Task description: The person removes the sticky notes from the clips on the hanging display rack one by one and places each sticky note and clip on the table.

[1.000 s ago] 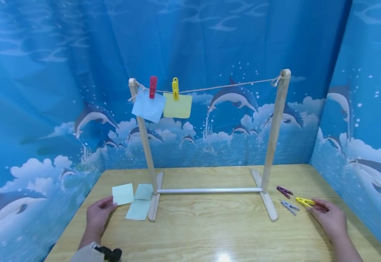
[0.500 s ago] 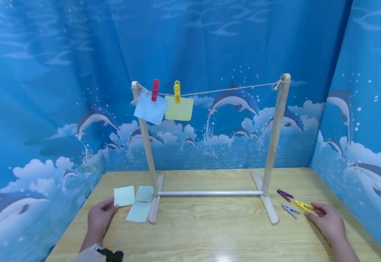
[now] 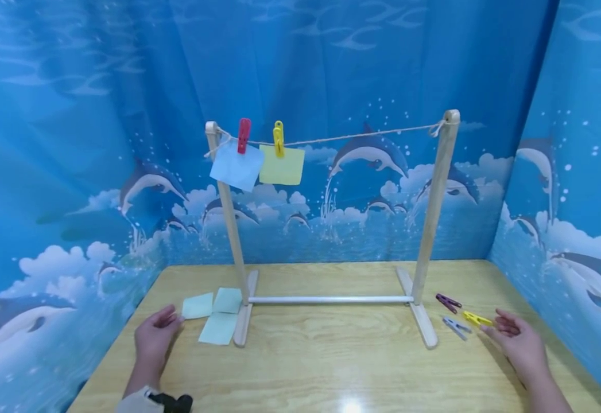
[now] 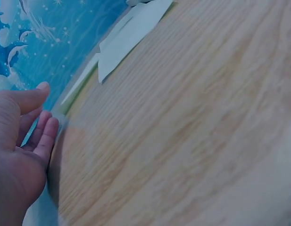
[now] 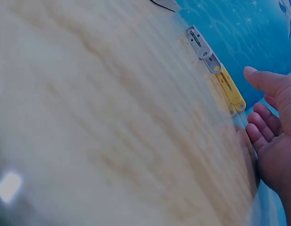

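Observation:
My left hand [image 3: 154, 335] is beside the leftmost of three pale green paper squares, this one [image 3: 197, 306] lying on the table. In the left wrist view, the thumb and fingers are apart with nothing between them. The other two paper squares [image 3: 217, 328] lie to its right, by the stand's foot. My right hand [image 3: 521, 343] is at the right end of a yellow clothespin [image 3: 477, 319], thumb and fingers spread, gripping nothing. A grey clothespin [image 3: 457, 327] and a dark purple clothespin [image 3: 448, 303] lie just left of the yellow one.
Between the hands stands a wooden frame [image 3: 431, 212] with a string [image 3: 357, 136] across its top. A red clothespin [image 3: 244, 136] holds a blue paper [image 3: 236, 167] on the string; another yellow clothespin [image 3: 278, 139] holds a yellow paper [image 3: 282, 166]. A dolphin-print curtain [image 3: 331, 69] surrounds the table.
The leftmost paper square has dropped flatter and shifted slightly right, out of my left fingers. The loose yellow clothespin has shifted slightly left, and my right fingers have let go of it.

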Demonstrator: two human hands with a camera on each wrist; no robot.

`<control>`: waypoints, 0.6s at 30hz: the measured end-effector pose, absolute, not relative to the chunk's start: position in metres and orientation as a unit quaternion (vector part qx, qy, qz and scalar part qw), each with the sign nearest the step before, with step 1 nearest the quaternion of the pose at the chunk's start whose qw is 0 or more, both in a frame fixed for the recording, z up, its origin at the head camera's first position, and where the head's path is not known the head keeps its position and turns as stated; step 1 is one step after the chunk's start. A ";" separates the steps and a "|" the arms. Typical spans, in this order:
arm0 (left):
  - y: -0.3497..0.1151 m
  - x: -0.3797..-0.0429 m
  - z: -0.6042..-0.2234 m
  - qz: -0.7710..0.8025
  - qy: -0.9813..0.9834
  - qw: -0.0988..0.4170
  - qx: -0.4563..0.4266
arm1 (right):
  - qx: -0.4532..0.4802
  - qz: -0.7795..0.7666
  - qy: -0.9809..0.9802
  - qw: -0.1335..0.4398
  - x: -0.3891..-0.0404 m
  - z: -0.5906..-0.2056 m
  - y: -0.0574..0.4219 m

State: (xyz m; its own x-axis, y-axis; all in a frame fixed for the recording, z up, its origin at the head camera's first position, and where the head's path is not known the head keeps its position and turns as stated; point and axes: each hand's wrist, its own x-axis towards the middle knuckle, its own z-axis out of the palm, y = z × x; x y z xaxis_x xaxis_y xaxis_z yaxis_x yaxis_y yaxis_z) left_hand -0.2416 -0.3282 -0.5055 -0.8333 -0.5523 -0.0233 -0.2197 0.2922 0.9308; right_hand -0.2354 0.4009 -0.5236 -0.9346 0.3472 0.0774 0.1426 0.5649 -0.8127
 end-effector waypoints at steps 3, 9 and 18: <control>-0.329 -0.241 -0.503 -0.560 -0.777 0.151 0.244 | -0.149 0.464 -0.867 0.104 -0.235 -0.521 0.399; -0.327 -0.238 -0.492 -0.586 -0.765 0.131 0.233 | -0.143 0.476 -0.863 0.090 -0.232 -0.510 0.390; -0.322 -0.233 -0.475 -0.606 -0.756 0.118 0.220 | -0.111 0.465 -0.872 0.108 -0.228 -0.495 0.379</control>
